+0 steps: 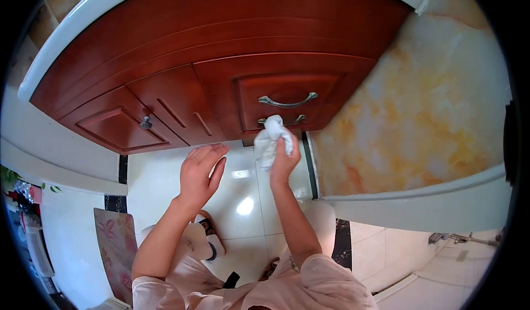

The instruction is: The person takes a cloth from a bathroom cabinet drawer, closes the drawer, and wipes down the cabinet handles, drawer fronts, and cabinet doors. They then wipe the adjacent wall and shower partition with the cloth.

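My right hand (286, 158) grips a crumpled white cloth (269, 143), which covers part of the lower drawer handle (301, 118) on a reddish-brown wooden cabinet (221, 28). Whether the cloth touches that handle I cannot tell. Above it, a curved metal handle (288, 101) shows in full on the panelled drawer front. My left hand (201, 169) is held over the pale floor, just below the cabinet's bottom edge. Its fingers are stretched out, the thumb stands apart, and nothing is in it.
A small round knob (146, 123) sits on the cabinet door at left. White countertop edging (61, 31) runs along the top. To the right stands a yellow marbled wall (414, 106). A floral mat (116, 238) lies at lower left, near my slippered foot (212, 235).
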